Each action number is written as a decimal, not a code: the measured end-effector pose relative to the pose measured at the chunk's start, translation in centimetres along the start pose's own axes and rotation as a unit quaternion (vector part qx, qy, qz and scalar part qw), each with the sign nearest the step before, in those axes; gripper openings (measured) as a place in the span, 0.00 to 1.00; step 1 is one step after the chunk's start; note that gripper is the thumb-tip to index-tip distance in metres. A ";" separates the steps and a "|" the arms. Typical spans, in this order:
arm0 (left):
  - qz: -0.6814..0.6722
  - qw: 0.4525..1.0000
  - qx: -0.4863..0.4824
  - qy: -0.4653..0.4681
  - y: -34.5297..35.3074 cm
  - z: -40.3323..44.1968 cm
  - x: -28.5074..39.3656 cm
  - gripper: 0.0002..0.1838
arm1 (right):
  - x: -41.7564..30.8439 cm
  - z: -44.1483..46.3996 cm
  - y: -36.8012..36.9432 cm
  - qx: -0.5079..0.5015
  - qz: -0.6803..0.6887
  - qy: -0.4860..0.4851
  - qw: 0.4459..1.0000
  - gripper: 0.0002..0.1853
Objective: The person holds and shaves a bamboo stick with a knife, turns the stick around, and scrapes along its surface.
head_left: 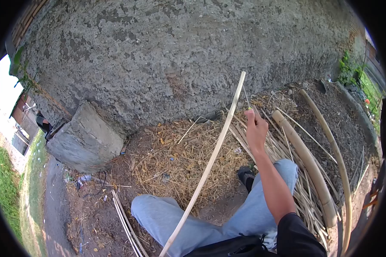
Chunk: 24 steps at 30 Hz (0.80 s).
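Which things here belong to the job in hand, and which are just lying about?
Likely the job:
- strip
- blade, in right hand
- pole
- loose strips

Seemingly just about:
- block
- litter
- dry scraps

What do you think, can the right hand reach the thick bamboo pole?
Probably yes: nothing seems to stand between the right hand and the thick bamboo pole, but the knife that hand holds may hinder grabbing.

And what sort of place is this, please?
It looks like a makeshift outdoor work spot, probably beside a building: a rough grey wall stands in front, dry shavings or straw litter the ground, and a thick bamboo-like pole lies on the right.
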<state>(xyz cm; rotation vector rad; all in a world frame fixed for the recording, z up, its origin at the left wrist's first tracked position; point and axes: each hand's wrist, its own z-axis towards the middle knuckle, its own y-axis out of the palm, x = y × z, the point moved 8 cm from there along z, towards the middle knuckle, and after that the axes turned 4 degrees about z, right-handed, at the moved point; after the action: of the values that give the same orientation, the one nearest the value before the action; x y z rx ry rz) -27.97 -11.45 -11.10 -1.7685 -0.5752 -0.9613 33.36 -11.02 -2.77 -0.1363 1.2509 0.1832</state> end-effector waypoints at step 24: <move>-0.187 0.982 -0.009 0.023 10.1 13.1 10.2 0.20 | -6.9 -18.5 5.8 -0.326 -0.087 -0.377 0.863 0.13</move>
<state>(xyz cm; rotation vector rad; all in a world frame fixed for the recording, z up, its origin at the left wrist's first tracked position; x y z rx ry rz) -10.10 -3.82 -10.65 -1.6793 -0.8916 -1.2635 12.81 -9.57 -1.92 -0.6942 0.3454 0.4512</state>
